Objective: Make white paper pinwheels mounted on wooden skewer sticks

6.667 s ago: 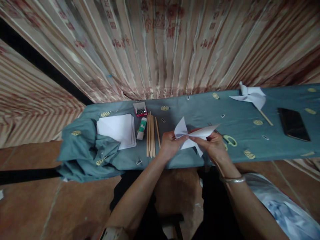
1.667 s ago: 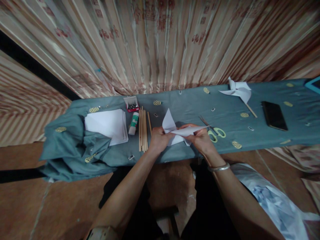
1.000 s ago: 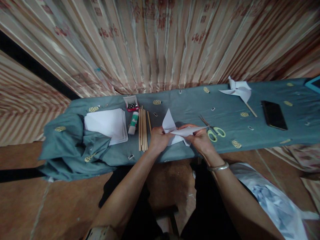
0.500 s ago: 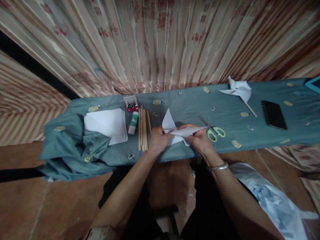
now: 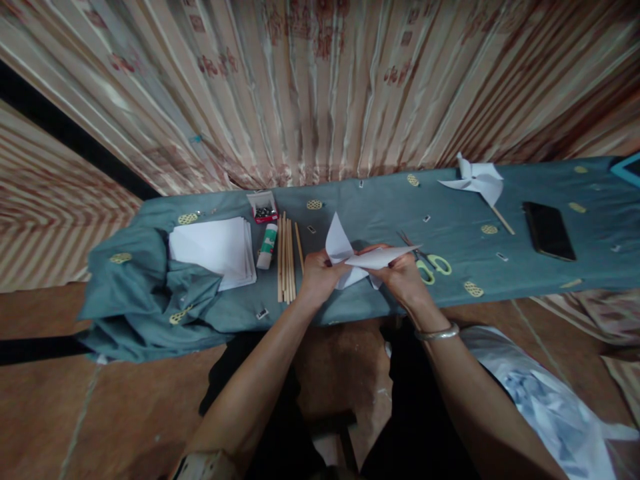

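Observation:
A white paper pinwheel [image 5: 339,241] with cut, curled blades is held between my two hands over the near edge of the table. My left hand [image 5: 320,275] pinches its left side near the centre. On the other side, my right hand [image 5: 401,277] is closed on the paper, with a folded blade lying across its fingers. The fingertips are partly hidden by the paper. Green-handled scissors [image 5: 427,260] lie just right of my right hand. Several wooden sticks [image 5: 287,263] lie left of my left hand.
Left on the cloth-covered table [image 5: 350,200] are a stack of white paper [image 5: 213,250], a glue stick [image 5: 267,247] and a small box of pins [image 5: 263,208]. A finished pinwheel [image 5: 477,180] on a stick and a black phone [image 5: 549,230] lie right. A plastic bag [image 5: 545,400] sits below.
My right hand has shifted slightly, and the blade it holds is folded a little further over the centre. My left hand keeps its grip almost unmoved.

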Available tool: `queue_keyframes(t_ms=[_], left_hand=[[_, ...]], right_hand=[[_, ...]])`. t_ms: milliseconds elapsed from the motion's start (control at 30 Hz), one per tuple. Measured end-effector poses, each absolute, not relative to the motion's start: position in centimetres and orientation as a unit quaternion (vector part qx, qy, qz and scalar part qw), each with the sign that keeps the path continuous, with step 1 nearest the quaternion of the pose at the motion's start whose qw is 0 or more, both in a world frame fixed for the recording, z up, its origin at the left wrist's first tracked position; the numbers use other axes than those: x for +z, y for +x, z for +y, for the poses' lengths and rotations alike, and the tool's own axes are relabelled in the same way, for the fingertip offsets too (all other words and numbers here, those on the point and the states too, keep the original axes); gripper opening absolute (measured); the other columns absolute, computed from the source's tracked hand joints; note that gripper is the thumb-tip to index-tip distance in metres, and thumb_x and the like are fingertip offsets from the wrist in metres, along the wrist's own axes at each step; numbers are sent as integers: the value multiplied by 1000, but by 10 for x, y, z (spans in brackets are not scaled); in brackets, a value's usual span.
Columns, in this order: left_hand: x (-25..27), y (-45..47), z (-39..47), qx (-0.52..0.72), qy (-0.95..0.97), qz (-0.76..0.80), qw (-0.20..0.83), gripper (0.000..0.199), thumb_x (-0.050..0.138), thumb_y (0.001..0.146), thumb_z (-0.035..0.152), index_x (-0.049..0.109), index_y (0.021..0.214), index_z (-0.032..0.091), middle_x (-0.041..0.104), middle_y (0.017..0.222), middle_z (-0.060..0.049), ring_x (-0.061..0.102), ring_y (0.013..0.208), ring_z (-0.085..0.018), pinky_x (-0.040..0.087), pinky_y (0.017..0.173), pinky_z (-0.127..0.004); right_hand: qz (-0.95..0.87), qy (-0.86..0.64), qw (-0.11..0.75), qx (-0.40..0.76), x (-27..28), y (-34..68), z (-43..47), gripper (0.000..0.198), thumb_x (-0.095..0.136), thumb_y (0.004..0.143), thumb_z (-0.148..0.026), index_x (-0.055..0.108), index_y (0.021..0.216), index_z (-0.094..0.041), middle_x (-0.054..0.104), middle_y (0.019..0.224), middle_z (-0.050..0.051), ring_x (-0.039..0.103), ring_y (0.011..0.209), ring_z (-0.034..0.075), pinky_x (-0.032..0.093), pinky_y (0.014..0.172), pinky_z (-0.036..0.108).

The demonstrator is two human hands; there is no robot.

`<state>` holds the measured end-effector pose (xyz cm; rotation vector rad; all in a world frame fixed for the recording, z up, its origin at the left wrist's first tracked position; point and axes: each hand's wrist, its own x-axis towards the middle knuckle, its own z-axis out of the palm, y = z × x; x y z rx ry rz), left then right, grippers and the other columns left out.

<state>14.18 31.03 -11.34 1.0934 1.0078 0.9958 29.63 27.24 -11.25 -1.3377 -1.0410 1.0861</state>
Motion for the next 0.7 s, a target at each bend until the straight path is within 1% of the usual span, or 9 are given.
queue_keyframes(t_ms=[100, 200, 300, 433, 600, 700], left_hand=[[-114, 142, 310, 439, 482, 436, 620, 22, 79, 60, 23, 79, 80, 14, 77, 79, -5, 72, 78, -22, 55, 76, -31], [-116, 142, 310, 438, 488, 441, 613, 22, 77, 60, 20, 79, 81, 15, 78, 81, -4, 72, 80, -22, 55, 78, -30], [-117, 143, 311, 433, 486, 447, 614, 23, 75, 59, 18, 79, 81, 15, 78, 81, -4, 72, 79, -21, 54, 75, -29], [-118, 143, 311, 437, 479, 440, 621, 24, 74, 57, 17, 79, 80, 15, 78, 77, -3, 71, 73, -20, 52, 69, -27], [-118, 144, 312, 451, 468, 440, 620, 23, 76, 54, 20, 79, 77, 15, 77, 75, -3, 70, 72, -20, 52, 70, -27], [-116, 144, 311, 448, 461, 447, 622, 21, 76, 54, 17, 79, 74, 15, 77, 73, -3, 70, 70, -20, 51, 68, -27]], right_hand=[[-444, -564, 533, 448, -111, 295, 272, 26, 85, 57, -32, 75, 77, -18, 73, 72, 2, 63, 66, 17, 47, 62, 27], [-450, -572, 530, 434, -110, 293, 272, 26, 83, 57, -35, 74, 74, -17, 73, 71, 3, 62, 66, 18, 47, 61, 27], [-452, -580, 524, 431, -110, 293, 272, 25, 82, 58, -35, 74, 74, -17, 73, 71, 3, 60, 64, 17, 45, 60, 26], [-445, -575, 526, 442, -109, 293, 272, 22, 79, 58, -33, 73, 74, -18, 72, 72, 2, 60, 65, 17, 46, 61, 27], [-446, -573, 523, 446, -107, 292, 274, 22, 80, 57, -33, 72, 72, -19, 70, 70, 0, 60, 66, 17, 46, 64, 28], [-451, -573, 525, 439, -108, 292, 274, 22, 81, 57, -34, 71, 70, -20, 69, 70, 0, 60, 66, 17, 46, 65, 29]])
